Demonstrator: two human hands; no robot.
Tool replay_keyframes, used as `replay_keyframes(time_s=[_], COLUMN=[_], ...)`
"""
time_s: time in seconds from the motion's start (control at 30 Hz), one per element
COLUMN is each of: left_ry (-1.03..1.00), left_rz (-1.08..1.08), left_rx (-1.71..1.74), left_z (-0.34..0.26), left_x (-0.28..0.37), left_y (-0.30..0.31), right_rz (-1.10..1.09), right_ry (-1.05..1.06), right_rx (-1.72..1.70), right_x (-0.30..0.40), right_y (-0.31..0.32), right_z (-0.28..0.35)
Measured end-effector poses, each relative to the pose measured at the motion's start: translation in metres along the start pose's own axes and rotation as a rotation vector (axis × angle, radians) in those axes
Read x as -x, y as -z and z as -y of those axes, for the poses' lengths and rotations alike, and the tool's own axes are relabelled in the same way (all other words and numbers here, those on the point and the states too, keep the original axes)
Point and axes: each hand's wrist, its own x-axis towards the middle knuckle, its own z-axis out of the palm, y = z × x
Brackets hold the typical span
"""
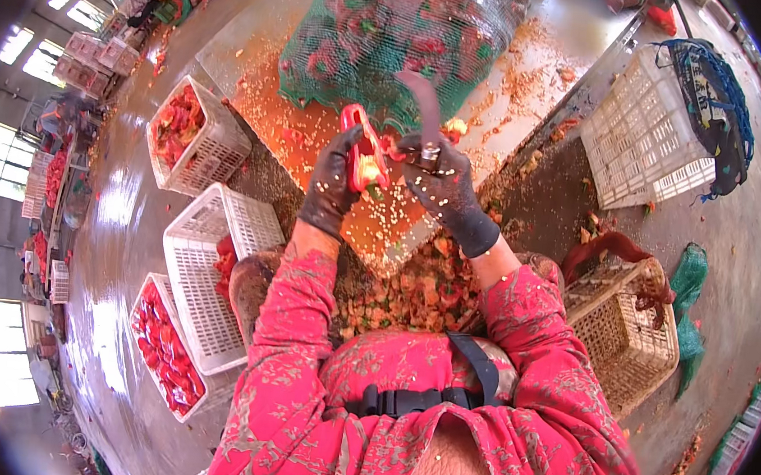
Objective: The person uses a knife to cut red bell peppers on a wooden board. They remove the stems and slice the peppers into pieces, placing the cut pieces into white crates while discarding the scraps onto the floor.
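My left hand [331, 182], in a dark seed-flecked glove, grips a red bell pepper [364, 158] that is cut open, with its pale core and green stem end showing. In my gloved right hand [445, 182] is a knife with a curved blade [423, 99], its tip pointing up and away from me. A bit of red pepper shows by the right fingers; whether they hold it I cannot tell. Under both hands lies a metal tabletop [279, 154] wet with orange juice and strewn with seeds. Beyond them rests a green mesh sack [397, 42] full of red peppers.
Left of me stand white plastic crates: one with pepper pieces [202, 147], one partly filled [204, 276], one full of red peppers [167, 348]. Pepper cores and scraps [410, 291] heap below the table corner. At right are a brownish crate [623, 333] and a tilted white crate [641, 124].
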Motion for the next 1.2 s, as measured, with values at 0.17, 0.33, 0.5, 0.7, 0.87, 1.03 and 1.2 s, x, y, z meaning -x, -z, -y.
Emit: replay_keyframes(time_s=[0.17,0.33,0.5,0.7,0.87,1.03,1.2], left_ry=[0.004,0.150,-0.047,0.014,-0.162,-0.191,-0.499], left_rz=[0.101,0.254,0.131,-0.269,-0.326,-0.235,-0.348], left_rx=[0.067,0.131,-0.264,0.052,0.061,0.102,-0.164], left_z=[0.019,0.014,0.018,0.035,0.040,-0.001,-0.077], left_x=[-0.007,-0.005,0.009,0.007,0.008,0.001,0.027], left_y=[0.006,0.019,0.001,-0.001,-0.003,0.005,0.121], right_rz=[0.247,0.367,0.337,0.233,0.201,0.373,0.325], right_ry=[0.150,0.187,0.195,0.257,0.236,-0.186,-0.192], right_rx=[0.317,0.356,0.551,1.018,0.713,0.141,0.194], right_x=[0.004,0.002,0.010,0.016,0.015,0.027,0.020], right_y=[-0.003,0.003,0.001,-0.005,-0.004,-0.016,0.002], right_z=[0.003,0.001,-0.001,-0.012,-0.012,0.003,0.000])
